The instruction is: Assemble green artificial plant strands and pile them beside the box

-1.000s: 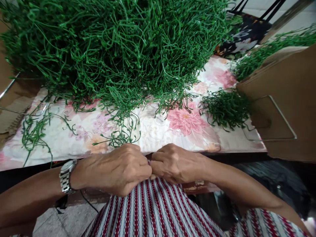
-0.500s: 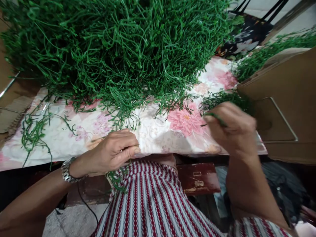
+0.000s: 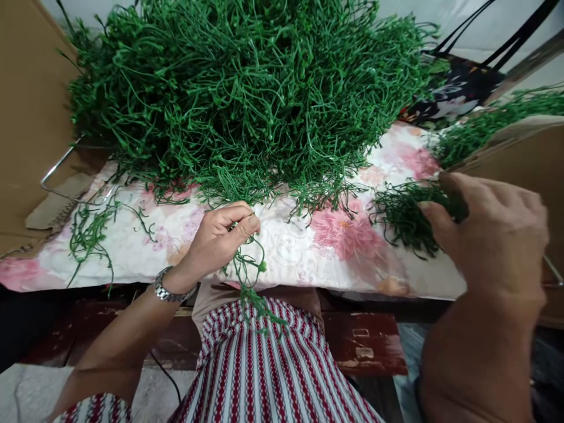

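Observation:
My left hand [image 3: 227, 238] is closed in a pinch near the front edge of the table. From its thumb and forefinger a thin tangled bunch of green stems [image 3: 249, 288] hangs over the striped garment. On the right, my right hand [image 3: 497, 235] is open, its thumb apart from the fingers, beside a small dark green pile of stems [image 3: 403, 214]. I see nothing held in it, though part of the palm side is hidden. A large heap of green branching stems [image 3: 247, 106] fills the back of the table.
A floral cloth [image 3: 282, 249] covers the table. Loose stems [image 3: 92, 235] lie at the left, near a cardboard box [image 3: 30, 117] with a metal wire handle. Another cardboard box [image 3: 524, 153] stands right, with more stems behind it. A dark floral bag [image 3: 462, 88] sits at the back right.
My right hand has moved right and opened; the stem piece seen in it is no longer visible. My left hand has risen slightly, still pinching stems. The view has shifted a little.

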{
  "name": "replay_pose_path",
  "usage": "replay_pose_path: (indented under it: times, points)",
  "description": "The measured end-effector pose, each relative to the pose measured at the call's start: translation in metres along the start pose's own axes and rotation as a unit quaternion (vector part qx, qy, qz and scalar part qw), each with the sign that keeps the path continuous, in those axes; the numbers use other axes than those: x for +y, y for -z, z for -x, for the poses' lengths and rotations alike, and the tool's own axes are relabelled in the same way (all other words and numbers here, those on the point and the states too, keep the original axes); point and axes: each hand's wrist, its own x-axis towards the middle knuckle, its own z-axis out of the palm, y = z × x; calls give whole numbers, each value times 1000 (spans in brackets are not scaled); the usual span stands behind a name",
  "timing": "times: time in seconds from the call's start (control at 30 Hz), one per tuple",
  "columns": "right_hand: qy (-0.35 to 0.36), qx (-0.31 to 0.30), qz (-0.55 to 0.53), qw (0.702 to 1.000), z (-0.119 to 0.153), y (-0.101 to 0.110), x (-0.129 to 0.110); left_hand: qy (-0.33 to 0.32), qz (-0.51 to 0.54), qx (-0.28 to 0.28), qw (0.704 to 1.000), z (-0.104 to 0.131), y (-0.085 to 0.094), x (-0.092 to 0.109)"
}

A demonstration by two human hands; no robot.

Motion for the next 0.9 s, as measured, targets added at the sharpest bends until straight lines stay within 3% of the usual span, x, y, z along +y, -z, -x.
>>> replay_pose_path:
  times: [0.03, 0.07, 0.13, 0.23, 0.33, 0.47, 0.63, 0.7, 0.77, 0.9]
  points:
    - [21, 45, -70, 996, 0, 4, -24, -12, 8, 13, 1000, -1, -2, 0]
    - [63, 37, -168, 983, 0, 7, -50, -22, 21, 28, 999, -1, -3, 0]
    - [155, -65, -352, 921, 2, 4, -102, -37, 56, 55, 996, -1, -7, -2]
    - [186, -71, -443, 874, 3, -10, -166, -64, 108, 90, 988, 3, -13, -6]
    - [190, -86, -476, 855, 3, -26, -203, -98, 156, 108, 977, 10, -16, -10]
    - [212, -43, -444, 869, 3, -34, -217, -135, 178, 157, 962, 24, -16, -11]
    - [239, 81, -322, 912, 1, -24, -217, -117, 119, 285, 944, 54, -14, 1]
    - [257, 115, -284, 917, 1, -21, -218, -37, 42, 261, 964, 68, -11, 7]
    - [270, 130, -272, 915, 0, -21, -220, 68, -27, 202, 977, 79, -6, 9]
    - [280, 155, -270, 908, 0, -25, -223, 133, 45, 169, 976, 87, 1, 4]
